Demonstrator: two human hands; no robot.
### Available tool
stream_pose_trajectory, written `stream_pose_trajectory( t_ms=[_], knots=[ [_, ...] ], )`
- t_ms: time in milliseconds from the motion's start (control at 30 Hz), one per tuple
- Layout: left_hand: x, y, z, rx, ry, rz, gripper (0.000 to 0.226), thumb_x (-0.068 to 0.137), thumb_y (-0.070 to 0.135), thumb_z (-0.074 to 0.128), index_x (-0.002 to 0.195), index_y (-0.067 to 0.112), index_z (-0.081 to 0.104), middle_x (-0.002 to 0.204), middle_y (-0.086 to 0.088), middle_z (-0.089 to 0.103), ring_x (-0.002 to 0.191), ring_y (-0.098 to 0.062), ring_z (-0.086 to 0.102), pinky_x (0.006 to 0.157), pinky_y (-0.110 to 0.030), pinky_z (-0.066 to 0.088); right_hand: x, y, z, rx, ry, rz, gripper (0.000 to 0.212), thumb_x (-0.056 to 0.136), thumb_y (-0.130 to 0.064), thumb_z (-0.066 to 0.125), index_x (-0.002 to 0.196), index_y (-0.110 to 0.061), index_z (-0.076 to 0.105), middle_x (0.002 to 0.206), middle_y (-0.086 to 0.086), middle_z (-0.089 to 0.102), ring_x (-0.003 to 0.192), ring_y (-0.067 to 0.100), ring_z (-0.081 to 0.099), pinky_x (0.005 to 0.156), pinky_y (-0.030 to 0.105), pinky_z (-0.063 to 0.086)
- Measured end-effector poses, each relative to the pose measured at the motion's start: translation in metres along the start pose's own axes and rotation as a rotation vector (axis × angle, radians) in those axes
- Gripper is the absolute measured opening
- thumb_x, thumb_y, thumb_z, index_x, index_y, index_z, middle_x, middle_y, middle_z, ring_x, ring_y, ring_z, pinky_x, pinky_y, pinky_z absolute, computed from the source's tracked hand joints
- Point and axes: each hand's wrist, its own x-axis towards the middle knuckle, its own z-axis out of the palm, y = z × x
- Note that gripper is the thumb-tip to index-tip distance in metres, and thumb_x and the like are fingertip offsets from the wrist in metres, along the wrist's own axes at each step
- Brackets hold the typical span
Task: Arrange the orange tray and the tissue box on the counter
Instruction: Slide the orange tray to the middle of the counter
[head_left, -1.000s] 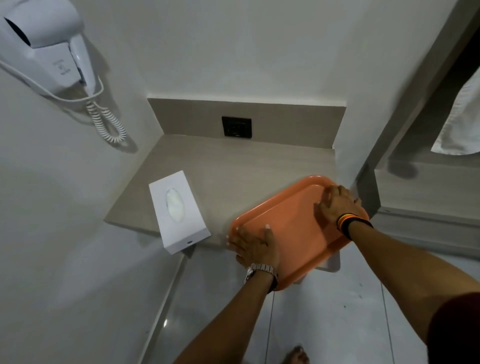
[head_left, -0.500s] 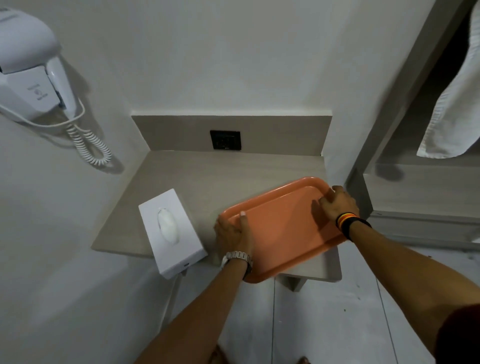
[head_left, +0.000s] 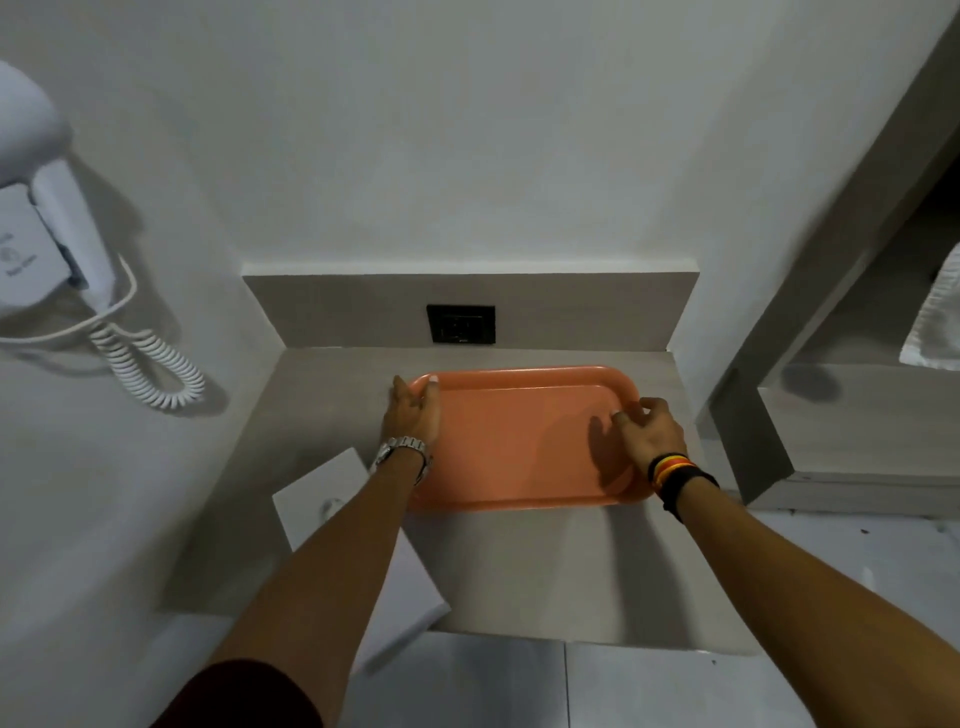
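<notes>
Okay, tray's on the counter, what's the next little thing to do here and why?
Probably let go of the orange tray and reach the left hand back for the tissue box. The tray lies flat and square near the back of the counter, with both hands at its ends, while the box sits skewed with its near corner overhanging the front edge.

Orange tray (head_left: 519, 441): rectangular, rounded corners, raised rim, flat on counter (head_left: 519, 571), long side square to back wall. Tissue box (head_left: 311, 504): white (partly hidden), overhanging counter's front-left edge.
</notes>
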Motion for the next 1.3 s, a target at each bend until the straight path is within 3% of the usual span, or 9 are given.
stream_pose_trajectory(
  t_ms=[267, 433, 567, 700, 800, 1000, 1300],
  knots=[
    [0.048, -0.018, -0.002, -0.033, -0.108, 0.007, 0.081, 0.093, 0.067, 0.034, 0.160, 0.029, 0.008, 0.167, -0.006, 0.021, 0.150, -0.036, 0.029, 0.121, -0.053, 0.026, 0.018, 0.000, 0.034, 0.029, 0.024, 0.044, 0.058, 0.092, -0.040, 0.064, 0.141, -0.015, 0.044, 0.138, 0.017, 0.058, 0.122, 0.042, 0.057, 0.104, 0.054, 0.045],
    [0.030, -0.025, 0.001, 0.026, -0.076, 0.121, 0.070, 0.097, 0.060, 0.035, 0.157, 0.026, 0.024, 0.162, -0.008, 0.032, 0.146, -0.035, 0.036, 0.119, -0.051, 0.030, 0.013, 0.007, 0.034, 0.066, 0.014, 0.063, 0.059, 0.092, -0.038, 0.064, 0.143, -0.017, 0.042, 0.141, 0.016, 0.056, 0.124, 0.041, 0.056, 0.103, 0.053, 0.046],
    [-0.011, -0.032, 0.007, 0.283, -0.035, 0.276, 0.066, 0.101, 0.052, 0.036, 0.156, 0.016, 0.031, 0.163, -0.011, 0.031, 0.150, -0.031, 0.029, 0.122, -0.048, 0.024, -0.019, 0.010, 0.039, -0.163, 0.063, -0.186, 0.050, 0.095, -0.037, 0.058, 0.137, -0.010, 0.048, 0.137, 0.019, 0.057, 0.127, 0.042, 0.054, 0.108, 0.057, 0.042],
    [-0.068, -0.049, 0.029, 0.505, -0.132, 0.383, 0.067, 0.102, 0.050, 0.032, 0.158, 0.014, 0.026, 0.167, -0.011, 0.021, 0.155, -0.028, 0.016, 0.125, -0.047, 0.015, -0.068, 0.027, 0.050, -0.495, -0.063, -0.513, 0.059, 0.098, -0.029, 0.050, 0.153, -0.013, 0.034, 0.164, 0.015, 0.027, 0.151, 0.032, 0.025, 0.124, 0.053, 0.014],
    [-0.110, -0.064, 0.049, 0.586, -0.185, 0.353, 0.074, 0.100, 0.057, 0.023, 0.160, 0.014, 0.016, 0.169, -0.010, 0.010, 0.156, -0.028, 0.007, 0.126, -0.048, 0.008, -0.103, 0.046, 0.059, -0.626, -0.161, -0.640, 0.061, 0.100, -0.033, 0.043, 0.156, -0.015, 0.027, 0.167, 0.012, 0.020, 0.154, 0.029, 0.017, 0.124, 0.055, 0.010],
    [-0.145, -0.085, 0.062, 0.708, -0.218, 0.303, 0.075, 0.101, 0.054, 0.015, 0.159, 0.009, 0.003, 0.170, -0.010, -0.002, 0.157, -0.025, -0.002, 0.126, -0.047, 0.003, -0.136, 0.085, 0.061, -0.714, -0.181, -0.610, 0.068, 0.098, -0.033, 0.042, 0.158, -0.014, 0.016, 0.169, 0.010, 0.008, 0.156, 0.026, 0.004, 0.124, 0.059, 0.005],
    [-0.124, -0.084, 0.044, 0.796, -0.246, 0.305, 0.071, 0.102, 0.047, 0.019, 0.159, 0.010, 0.000, 0.170, -0.009, -0.005, 0.157, -0.025, -0.003, 0.125, -0.048, 0.006, -0.126, 0.087, 0.057, -0.752, -0.185, -0.605, 0.073, 0.098, -0.032, 0.040, 0.161, -0.013, 0.006, 0.170, 0.006, 0.001, 0.157, 0.023, -0.001, 0.124, 0.059, 0.003]
  ],
)
